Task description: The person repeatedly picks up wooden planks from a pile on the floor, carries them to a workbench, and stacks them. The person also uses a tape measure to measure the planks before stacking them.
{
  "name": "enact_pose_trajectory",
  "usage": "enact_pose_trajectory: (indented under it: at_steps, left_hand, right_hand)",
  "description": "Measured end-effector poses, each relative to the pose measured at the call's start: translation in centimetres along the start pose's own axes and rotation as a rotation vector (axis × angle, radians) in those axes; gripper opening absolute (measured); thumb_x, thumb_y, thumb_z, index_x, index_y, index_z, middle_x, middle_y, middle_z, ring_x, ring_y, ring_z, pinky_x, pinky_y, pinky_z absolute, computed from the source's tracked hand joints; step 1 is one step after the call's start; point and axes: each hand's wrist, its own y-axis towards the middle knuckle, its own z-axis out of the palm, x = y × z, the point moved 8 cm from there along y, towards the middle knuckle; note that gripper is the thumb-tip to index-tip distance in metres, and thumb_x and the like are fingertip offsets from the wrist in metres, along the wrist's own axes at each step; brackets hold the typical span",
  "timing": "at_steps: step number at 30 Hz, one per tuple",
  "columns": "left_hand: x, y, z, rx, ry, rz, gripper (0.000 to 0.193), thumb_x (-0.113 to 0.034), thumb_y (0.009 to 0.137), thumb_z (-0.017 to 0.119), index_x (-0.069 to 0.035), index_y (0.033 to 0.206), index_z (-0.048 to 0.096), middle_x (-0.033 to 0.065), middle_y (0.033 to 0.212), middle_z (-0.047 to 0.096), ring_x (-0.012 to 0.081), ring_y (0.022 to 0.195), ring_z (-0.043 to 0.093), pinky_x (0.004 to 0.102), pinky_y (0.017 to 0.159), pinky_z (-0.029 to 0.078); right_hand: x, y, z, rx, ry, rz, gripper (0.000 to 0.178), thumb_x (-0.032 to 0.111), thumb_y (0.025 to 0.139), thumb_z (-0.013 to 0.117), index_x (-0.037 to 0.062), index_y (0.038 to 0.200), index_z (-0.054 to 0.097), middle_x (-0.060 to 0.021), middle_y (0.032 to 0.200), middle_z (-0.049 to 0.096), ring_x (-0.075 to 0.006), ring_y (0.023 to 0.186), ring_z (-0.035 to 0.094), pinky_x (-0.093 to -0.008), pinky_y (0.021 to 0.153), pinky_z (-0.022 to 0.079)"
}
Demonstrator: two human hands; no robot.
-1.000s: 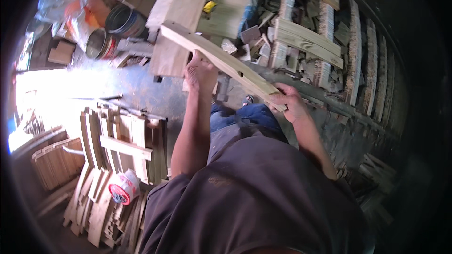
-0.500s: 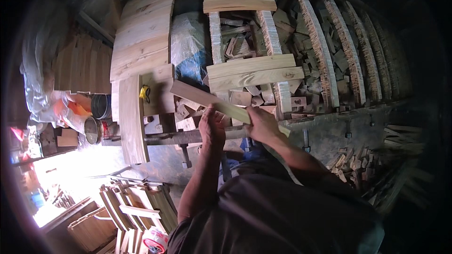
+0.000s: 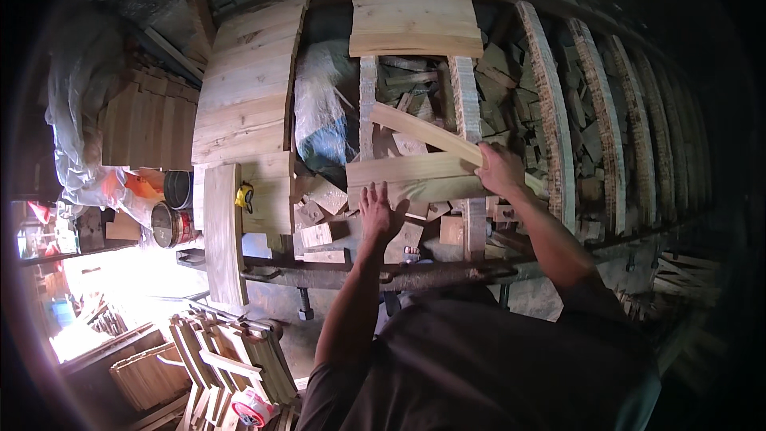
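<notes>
My right hand [image 3: 501, 172] is closed on one end of a narrow wooden board [image 3: 423, 128], which slants up to the left over the bench. Below it, pale boards [image 3: 435, 178] lie across two rough-edged rails [image 3: 465, 100]. My left hand [image 3: 378, 214] has its fingers spread, its fingertips at the near edge of those boards; it holds nothing. At the far end of the same rails, several boards sit edge to edge as a panel [image 3: 415, 16].
A longer panel of boards [image 3: 247, 72] lies at left, with a loose plank [image 3: 225, 231] and a yellow tape measure [image 3: 245, 198] on its near end. Wood offcuts [image 3: 411, 231] fill the space beneath the rails. Metal cans [image 3: 165, 225] stand at left, above stacked boards [image 3: 231, 351].
The narrow board has moved from both hands into my right hand alone, farther over the rails. My left hand has let go and opened beside the lying boards. The view has shifted slightly.
</notes>
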Motion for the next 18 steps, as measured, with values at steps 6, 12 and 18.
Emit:
enact_pose_trajectory:
  at_steps: [6,12,18]
  left_hand:
    - [-0.4,5.7,1.6,-0.079,0.242,0.024,0.076,-0.056,0.094,0.053,-0.010,0.153,0.039,0.0232,0.164,0.019,0.0452,0.152,0.009,0.0613,0.121,0.008]
    - [0.3,9.8,1.9,-0.272,0.261,-0.100,0.063,-0.043,0.098,0.048,-0.009,0.150,0.043,0.0152,0.165,0.021,0.0424,0.154,0.005,0.0597,0.122,0.001]
    - [-0.1,10.5,2.2,-0.257,0.389,-0.126,0.060,-0.042,0.094,0.051,-0.010,0.145,0.049,0.0170,0.163,0.023,0.0435,0.152,0.010,0.0604,0.122,0.002]
  right_hand:
    - [-3.1,14.3,2.1,-0.014,-0.030,-0.124,0.046,0.013,0.074,0.076,0.0092,0.118,0.062,-0.0146,0.107,0.068,-0.0367,0.102,0.065,-0.0478,0.086,0.053]
    - [-3.1,25.5,5.8,0.008,0.064,-0.350,0.046,0.010,0.075,0.075,0.0056,0.119,0.062,-0.0148,0.113,0.067,-0.0355,0.108,0.062,-0.0439,0.094,0.051]
    - [-2.0,28.7,8.6,-0.274,0.204,-0.339,0.032,0.005,0.082,0.072,0.0006,0.113,0.064,-0.0135,0.125,0.064,-0.0272,0.115,0.061,-0.0402,0.100,0.050]
